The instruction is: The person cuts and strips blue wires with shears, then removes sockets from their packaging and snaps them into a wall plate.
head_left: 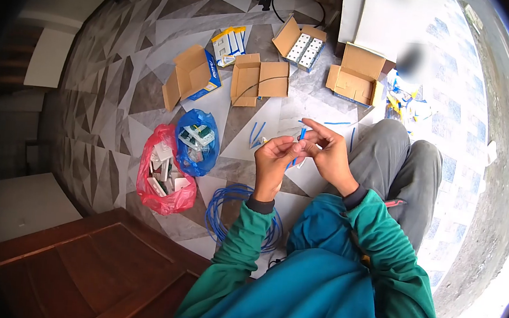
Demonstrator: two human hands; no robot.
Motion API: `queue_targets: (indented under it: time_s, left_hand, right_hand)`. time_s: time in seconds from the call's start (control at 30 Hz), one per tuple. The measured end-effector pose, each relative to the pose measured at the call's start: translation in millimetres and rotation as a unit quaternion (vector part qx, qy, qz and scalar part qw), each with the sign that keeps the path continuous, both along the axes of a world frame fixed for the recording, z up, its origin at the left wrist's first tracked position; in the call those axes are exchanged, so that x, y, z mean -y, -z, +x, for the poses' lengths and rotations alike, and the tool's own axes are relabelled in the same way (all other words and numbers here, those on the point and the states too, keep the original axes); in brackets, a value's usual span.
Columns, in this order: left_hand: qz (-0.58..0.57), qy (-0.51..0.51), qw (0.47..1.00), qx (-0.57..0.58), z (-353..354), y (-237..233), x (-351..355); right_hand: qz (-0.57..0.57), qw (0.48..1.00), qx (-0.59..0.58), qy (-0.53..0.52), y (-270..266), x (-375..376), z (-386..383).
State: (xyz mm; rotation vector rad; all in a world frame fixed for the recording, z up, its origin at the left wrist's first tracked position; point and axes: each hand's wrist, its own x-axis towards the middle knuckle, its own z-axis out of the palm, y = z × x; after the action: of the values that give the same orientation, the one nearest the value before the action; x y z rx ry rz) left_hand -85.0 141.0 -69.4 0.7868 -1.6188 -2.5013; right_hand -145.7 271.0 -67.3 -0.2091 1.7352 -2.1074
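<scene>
Both of my hands meet in front of my knees, over the tiled floor. Between their fingertips is a short piece of blue cable (302, 134), its upper end sticking up and its lower end slanting down toward the left. My left hand (273, 162) pinches it from the left side. My right hand (330, 156) closes thumb and fingers on it from the right, with the index finger stretched out above. Loose blue cable offcuts (337, 123) lie on the floor beyond the hands. Below my left hand lies a coil of blue cable (212, 211).
A red plastic bag (143, 181) and a blue plastic bag (208, 166) hold white and green parts. Open cardboard boxes (246, 79) stand beyond, one box (287, 31) with white pieces inside. A wooden panel (94, 266) is at lower left.
</scene>
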Motion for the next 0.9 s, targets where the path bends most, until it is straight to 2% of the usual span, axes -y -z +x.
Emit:
queue_targets:
  time_s: [0.13, 0.2, 0.27, 0.3, 0.5, 0.57, 0.7, 0.73, 0.8, 0.83, 0.87, 0.9]
  left_hand:
    - [-0.053, 0.07, 0.996, 0.003, 0, -8, 3]
    - [-0.066, 0.099, 0.993, 0.018, 3, -13, 11]
    - [-0.159, 0.186, 0.968, 0.057, 12, -16, 20]
    - [-0.159, 0.187, 0.967, 0.059, 15, -16, 18]
    - [-0.168, 0.085, 0.982, 0.023, 19, -17, 1]
    - [-0.202, 0.044, 0.978, 0.012, 19, -15, -4]
    - [-0.278, 0.046, 0.959, 0.008, 17, -2, -8]
    - [-0.295, 0.02, 0.955, -0.001, 15, 2, -8]
    - [-0.31, -0.011, 0.951, -0.015, 12, 16, -6]
    - [-0.314, -0.008, 0.949, -0.005, 13, 13, -6]
    - [-0.322, -0.011, 0.947, -0.015, 14, 15, -6]
    - [-0.271, -0.01, 0.962, -0.031, 14, 12, -8]
  right_hand:
    - [-0.006, 1.0, 0.009, -0.025, 5, -5, -6]
    - [-0.075, 0.993, 0.084, 0.035, 3, -3, -9]
    - [-0.067, 0.993, 0.084, 0.058, -2, -5, -12]
    - [-0.059, 0.992, 0.085, 0.078, -4, -5, -12]
    - [-0.098, 0.985, 0.076, 0.119, -1, -1, -7]
    - [-0.097, 0.984, 0.079, 0.128, -1, -2, -6]
    - [-0.082, 0.985, 0.07, 0.134, 7, -4, -7]
    - [-0.077, 0.985, 0.07, 0.14, 9, -7, -9]
    - [0.151, 0.973, -0.071, 0.158, 14, -18, -12]
    - [0.218, 0.964, -0.062, 0.138, 1, -36, -11]
    - [0.327, 0.929, -0.157, 0.074, -15, -65, -7]
    - [0.429, 0.87, -0.242, -0.004, -37, -96, 0]
